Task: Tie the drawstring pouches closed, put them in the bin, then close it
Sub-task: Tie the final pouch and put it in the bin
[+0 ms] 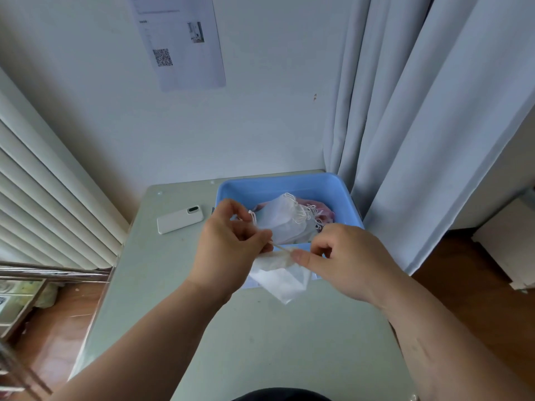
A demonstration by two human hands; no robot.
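Pouch (282, 277), white, over blue bin (289, 186) rim; left hand (228, 247) and right hand (347, 261), each grip pinching its drawstring (282, 248). Wall sheet (179, 41): QR code, text unreadable. Phone (180, 219) on tabletop (162, 270).

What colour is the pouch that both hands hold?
White. The pouch, held between left hand and right hand, shows best in the head view.

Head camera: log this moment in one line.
action: tying | left hand: pinches drawstring | right hand: pinches white pouch | blue bin: open
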